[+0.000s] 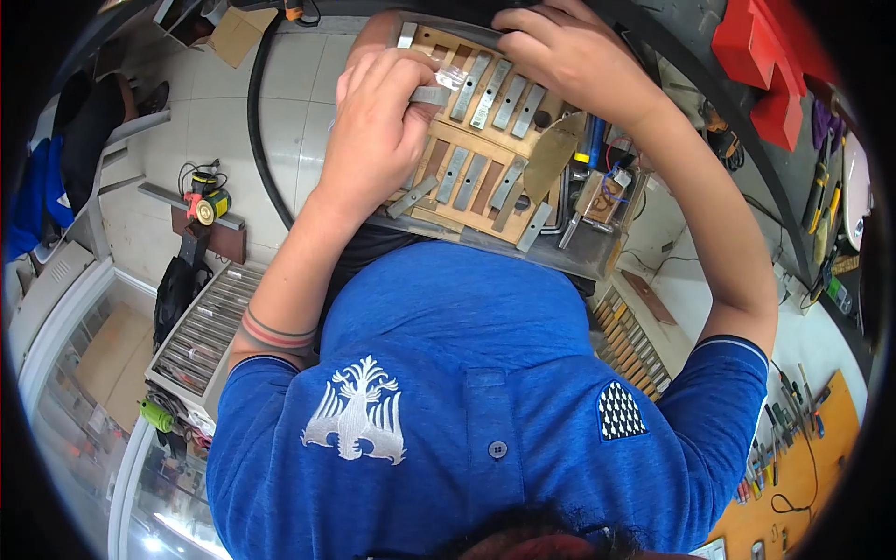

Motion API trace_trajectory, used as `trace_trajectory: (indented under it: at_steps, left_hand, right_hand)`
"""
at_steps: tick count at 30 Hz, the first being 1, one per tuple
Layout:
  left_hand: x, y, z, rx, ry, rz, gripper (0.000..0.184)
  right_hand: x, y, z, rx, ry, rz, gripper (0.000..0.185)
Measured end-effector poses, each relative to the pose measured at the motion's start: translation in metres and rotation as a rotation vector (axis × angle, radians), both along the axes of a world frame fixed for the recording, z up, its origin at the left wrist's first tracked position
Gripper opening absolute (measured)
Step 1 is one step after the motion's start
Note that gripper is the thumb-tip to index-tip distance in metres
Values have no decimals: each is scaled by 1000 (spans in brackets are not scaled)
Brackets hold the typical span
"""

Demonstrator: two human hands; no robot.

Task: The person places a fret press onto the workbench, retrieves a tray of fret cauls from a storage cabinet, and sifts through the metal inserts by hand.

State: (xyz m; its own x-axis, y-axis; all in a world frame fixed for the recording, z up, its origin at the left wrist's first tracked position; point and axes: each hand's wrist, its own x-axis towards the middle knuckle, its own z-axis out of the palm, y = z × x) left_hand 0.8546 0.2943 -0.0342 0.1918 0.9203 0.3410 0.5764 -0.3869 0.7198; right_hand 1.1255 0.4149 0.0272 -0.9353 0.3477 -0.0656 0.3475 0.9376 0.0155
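Observation:
My left hand (381,117) is closed, its thumb and fingers pinched around a small grey metal-looking piece (429,95). A bit of clear plastic (451,77) sticks out beside its fingertips. Under and beside this hand lies a wooden holder (481,140) with flat metal bars (471,86) set in its slots, each with a dark hole. A loose bar (413,197) lies tilted below the left wrist. My right hand (553,42) is at the holder's far right edge with curled fingers. Whatever those fingers grip is hidden against the dark background.
Right of the holder are a brown leaf-shaped piece (554,157), a blue-and-yellow tool (591,142) and hex keys (558,215). A red block (765,61) stands at upper right. On the left, a black hose (257,117) crosses the tiled floor near a rack of bars (207,327).

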Motion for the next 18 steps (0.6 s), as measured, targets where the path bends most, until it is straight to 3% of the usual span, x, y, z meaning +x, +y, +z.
trace_trajectory:
  at_steps: [1,4,6,8,11,18]
  left_hand:
    - [-2,0,0,8,-22,7,8]
    - [-4,0,8,-22,-102,64,12]
    - [-2,0,16,-31,-237,41,11]
    - [2,-1,27,-55,-360,-23,11]
    - [13,-9,45,-182,-546,-133,21]
    - [21,-21,68,-122,-572,-251,22]
  right_hand:
    - [2,-2,2,-46,10,-40,44]
    - [1,-32,14,-305,470,-334,21]
    - [-5,-60,21,-750,784,-652,17]
    - [-14,-88,34,-996,944,-809,19]
    - [-23,-113,42,-1041,1060,-816,18]
    - [-27,-147,45,-1036,1183,-761,17]
